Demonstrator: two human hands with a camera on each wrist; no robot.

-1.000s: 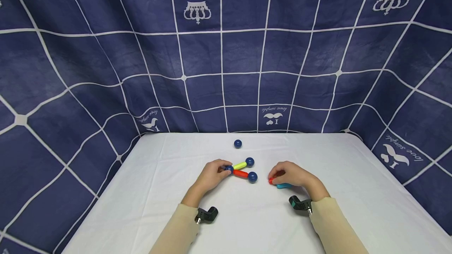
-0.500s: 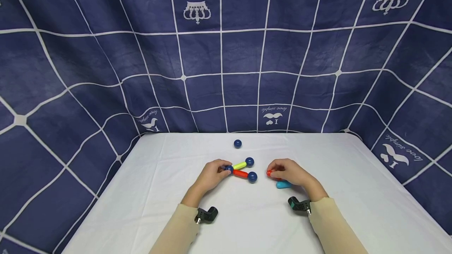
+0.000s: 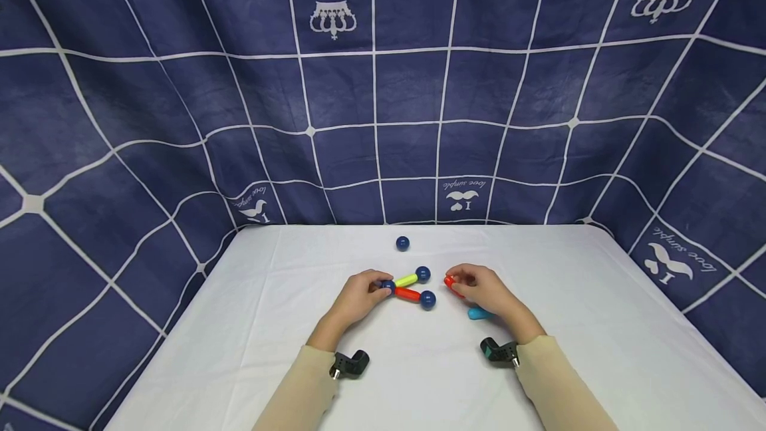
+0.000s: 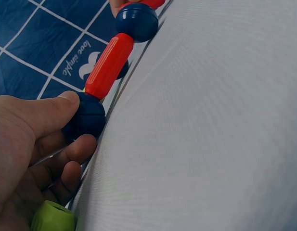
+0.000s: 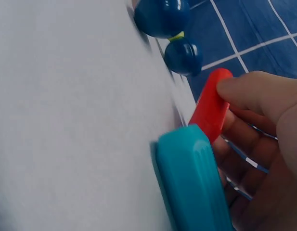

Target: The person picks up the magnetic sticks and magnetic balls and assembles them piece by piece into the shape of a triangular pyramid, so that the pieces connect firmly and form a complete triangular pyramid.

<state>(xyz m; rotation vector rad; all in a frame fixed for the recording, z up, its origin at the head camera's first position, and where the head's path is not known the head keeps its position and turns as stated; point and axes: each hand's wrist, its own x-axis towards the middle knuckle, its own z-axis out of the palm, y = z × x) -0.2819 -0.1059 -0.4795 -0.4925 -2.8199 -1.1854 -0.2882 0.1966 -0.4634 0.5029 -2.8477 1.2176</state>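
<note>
My left hand pinches a dark blue ball between thumb and fingers. From that ball, a yellow-green rod and a red rod spread out in a V. Each ends in another blue ball, the far one and the near one. My right hand pinches a separate red rod, right of those balls. A light blue rod lies on the table below the right hand. A green piece shows beneath my left palm, hidden in the head view.
A loose blue ball sits toward the back of the white-covered table. Behind the table hangs a dark blue curtain with white grid lines. Each wrist wears a small black camera, left and right.
My right hand has lifted the separate red rod away from the light blue rod and moved left and farther back, turning it. The left hand keeps its place on the ball.
</note>
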